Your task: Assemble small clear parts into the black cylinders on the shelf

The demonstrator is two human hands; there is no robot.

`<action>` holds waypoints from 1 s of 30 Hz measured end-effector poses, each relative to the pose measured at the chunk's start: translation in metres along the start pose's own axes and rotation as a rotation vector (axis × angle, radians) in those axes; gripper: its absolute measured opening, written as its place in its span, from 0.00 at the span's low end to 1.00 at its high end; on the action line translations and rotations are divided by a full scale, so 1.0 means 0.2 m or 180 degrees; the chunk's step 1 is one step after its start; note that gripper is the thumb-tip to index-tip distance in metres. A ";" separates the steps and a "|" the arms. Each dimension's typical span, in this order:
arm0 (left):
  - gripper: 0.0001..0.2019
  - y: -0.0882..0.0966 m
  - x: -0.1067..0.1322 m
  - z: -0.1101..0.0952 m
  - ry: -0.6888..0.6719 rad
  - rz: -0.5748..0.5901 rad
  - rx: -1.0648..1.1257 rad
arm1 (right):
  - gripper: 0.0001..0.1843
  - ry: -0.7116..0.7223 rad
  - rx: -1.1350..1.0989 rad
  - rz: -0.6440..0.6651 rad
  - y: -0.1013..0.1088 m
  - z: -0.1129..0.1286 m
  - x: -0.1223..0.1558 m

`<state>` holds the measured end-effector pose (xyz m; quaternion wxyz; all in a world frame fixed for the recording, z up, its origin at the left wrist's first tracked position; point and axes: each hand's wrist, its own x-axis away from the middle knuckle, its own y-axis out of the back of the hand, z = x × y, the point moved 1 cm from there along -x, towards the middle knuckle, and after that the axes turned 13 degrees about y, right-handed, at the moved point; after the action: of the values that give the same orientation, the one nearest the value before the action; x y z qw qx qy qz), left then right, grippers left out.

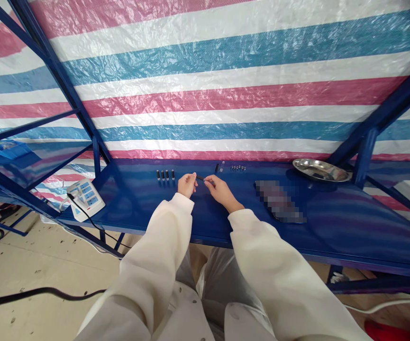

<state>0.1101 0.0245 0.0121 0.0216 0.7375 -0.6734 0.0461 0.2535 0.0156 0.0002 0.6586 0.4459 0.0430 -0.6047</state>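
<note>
My left hand (186, 184) is closed, thumb and fingers pinching one end of a thin black tube (199, 178). From the other side my right hand (220, 189) pinches the opposite end, where a small part is hidden by the fingertips. Both hands are just above the blue table (212, 222). Left of them, several short black tubes (162, 175) with pale ends stand in a row. Beyond my right hand are another black tube (216, 168) and a clear tube (222, 166). Several small shiny metal pieces (238, 168) lie farther right.
A pixelated dark flat object (279, 201) lies right of my hands, with a round metal tray (320, 170) behind it. At the table's left end sits a white power strip (86, 199) with a black cable. Blue frame posts (364, 156) and a striped sheet (219, 94) stand behind.
</note>
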 end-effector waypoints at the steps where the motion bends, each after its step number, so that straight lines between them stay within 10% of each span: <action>1: 0.17 0.00 0.00 0.00 -0.0047 -0.0048 0.0004 | 0.09 0.0071 0.0036 0.0025 0.00 0.00 0.00; 14: 0.13 0.00 0.02 -0.03 -0.0199 -0.0272 -0.0020 | 0.16 -0.0145 0.0098 -0.0552 0.04 0.02 -0.01; 21: 0.11 -0.02 0.04 -0.04 -0.0045 0.0523 -0.0163 | 0.14 0.0088 -0.0330 -0.0064 0.02 0.05 -0.01; 30: 0.05 -0.02 0.03 -0.03 0.0073 0.0210 -0.0194 | 0.12 0.0086 -0.0041 0.0304 0.00 0.00 -0.01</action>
<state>0.1135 0.0188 0.0187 0.0503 0.7133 -0.6982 0.0347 0.2524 0.0166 0.0012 0.6889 0.4513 0.0343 -0.5662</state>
